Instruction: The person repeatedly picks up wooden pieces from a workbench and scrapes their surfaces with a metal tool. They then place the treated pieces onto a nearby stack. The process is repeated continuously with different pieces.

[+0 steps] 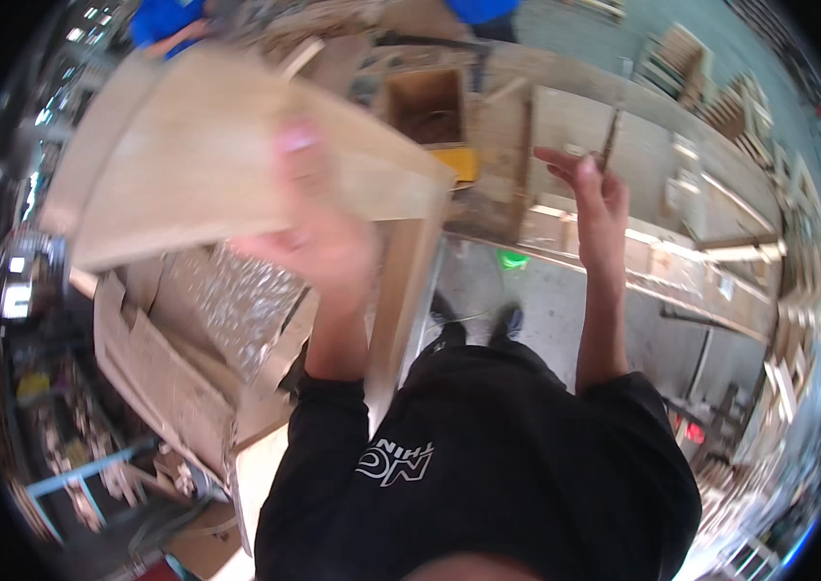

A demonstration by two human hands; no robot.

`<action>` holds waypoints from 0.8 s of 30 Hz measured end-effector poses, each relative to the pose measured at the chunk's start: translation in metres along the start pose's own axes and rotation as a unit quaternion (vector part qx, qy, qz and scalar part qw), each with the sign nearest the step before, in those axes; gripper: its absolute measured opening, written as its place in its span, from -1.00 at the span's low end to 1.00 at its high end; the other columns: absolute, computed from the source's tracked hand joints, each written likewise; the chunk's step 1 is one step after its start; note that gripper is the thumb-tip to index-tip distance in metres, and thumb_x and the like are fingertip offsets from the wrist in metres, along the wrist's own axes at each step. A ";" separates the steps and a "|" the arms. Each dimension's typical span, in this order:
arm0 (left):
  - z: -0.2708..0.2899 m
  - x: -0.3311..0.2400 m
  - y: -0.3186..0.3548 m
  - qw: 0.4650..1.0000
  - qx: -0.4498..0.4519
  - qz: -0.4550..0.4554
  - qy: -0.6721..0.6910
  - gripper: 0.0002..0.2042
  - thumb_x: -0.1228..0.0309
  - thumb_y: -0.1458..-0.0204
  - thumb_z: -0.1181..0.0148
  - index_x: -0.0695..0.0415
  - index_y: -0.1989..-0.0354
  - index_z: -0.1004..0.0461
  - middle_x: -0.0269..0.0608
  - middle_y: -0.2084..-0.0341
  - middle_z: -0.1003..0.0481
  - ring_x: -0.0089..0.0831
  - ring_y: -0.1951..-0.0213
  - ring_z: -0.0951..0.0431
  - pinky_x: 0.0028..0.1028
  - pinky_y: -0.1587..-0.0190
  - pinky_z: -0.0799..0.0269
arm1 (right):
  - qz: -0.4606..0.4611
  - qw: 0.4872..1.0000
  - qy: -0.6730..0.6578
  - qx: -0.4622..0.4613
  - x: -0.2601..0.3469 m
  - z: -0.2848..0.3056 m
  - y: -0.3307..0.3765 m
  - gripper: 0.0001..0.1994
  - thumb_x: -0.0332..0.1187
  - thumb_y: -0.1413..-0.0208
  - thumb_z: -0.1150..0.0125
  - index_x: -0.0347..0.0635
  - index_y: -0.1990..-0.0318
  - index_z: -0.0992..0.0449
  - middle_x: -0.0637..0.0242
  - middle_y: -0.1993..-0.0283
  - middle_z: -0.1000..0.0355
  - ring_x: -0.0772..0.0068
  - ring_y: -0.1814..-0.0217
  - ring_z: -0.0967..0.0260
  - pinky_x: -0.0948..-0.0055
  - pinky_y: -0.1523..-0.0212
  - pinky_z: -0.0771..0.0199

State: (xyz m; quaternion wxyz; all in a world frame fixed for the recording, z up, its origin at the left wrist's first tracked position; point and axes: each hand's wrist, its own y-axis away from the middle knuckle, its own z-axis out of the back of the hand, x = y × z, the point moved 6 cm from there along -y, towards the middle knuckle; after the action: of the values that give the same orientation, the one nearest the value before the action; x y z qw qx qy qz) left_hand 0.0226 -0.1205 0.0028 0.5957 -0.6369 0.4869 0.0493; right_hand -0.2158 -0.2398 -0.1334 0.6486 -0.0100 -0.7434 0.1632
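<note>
My left hand [318, 228], smeared by motion, grips a pale wooden panel [178, 155] by its near side, thumb across the face. The panel is tilted and blurred at the left. A wooden bar [405, 290] runs down from its right corner toward my body; I cannot tell whether they are joined. At right, my right hand [602, 198] is raised over the workbench [565, 121], pinching a thin dark rod-like tool [613, 136] that points up. Its kind is too small to make out. Below the panel, a cardboard box [168, 358] holds many small shiny metal pieces [246, 300].
An open wooden box [425, 102] stands on the bench beside a yellow object [457, 165]. Wooden strips [740, 250] lie at the bench's right. Stacked wooden parts [803, 261] line the far right. Two people in blue, one at the upper left [166, 21], are across the bench.
</note>
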 end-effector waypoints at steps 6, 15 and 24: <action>-0.171 -0.043 0.177 0.907 0.327 -0.011 0.265 -0.52 0.53 0.06 -0.30 0.40 -0.02 -0.24 -0.06 0.29 -0.48 -0.33 0.27 -0.55 -0.41 0.24 -0.49 | 0.106 0.955 0.063 -0.271 0.068 0.160 0.083 -0.60 -0.15 -0.18 -0.19 -0.12 0.48 -0.11 -0.04 0.16 -0.53 0.28 0.16 -0.49 0.34 -0.03 -0.35; -0.270 -0.076 0.427 0.622 0.671 0.070 0.398 -0.10 0.40 0.31 -0.51 0.01 -0.28 -0.11 -0.14 0.07 -0.53 -0.29 0.14 -0.59 -0.33 0.07 -0.49 | 0.162 0.840 0.226 -0.467 0.081 0.285 0.183 -0.24 0.03 0.47 -0.65 -0.29 0.21 -0.33 0.02 0.01 -0.47 0.36 0.00 -0.37 0.31 -0.15 -0.25; -0.328 -0.043 0.471 0.677 0.632 0.120 0.359 -0.19 0.33 0.22 -0.45 0.03 -0.24 -0.11 -0.07 0.35 -0.58 -0.19 0.35 -0.63 -0.36 0.28 -0.53 | 0.060 0.815 0.330 -0.472 0.052 0.329 0.134 -0.39 -0.36 0.27 -0.59 -0.34 0.06 -0.37 0.32 0.19 -0.44 0.52 0.10 -0.36 0.49 -0.03 -0.30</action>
State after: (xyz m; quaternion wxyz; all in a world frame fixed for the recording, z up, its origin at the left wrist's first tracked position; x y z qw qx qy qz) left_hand -0.4892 -0.2746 -0.2107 0.6249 -0.0136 0.6508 -0.4310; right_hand -0.5684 -0.1766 -0.1528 0.7595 -0.4129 -0.4686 -0.1820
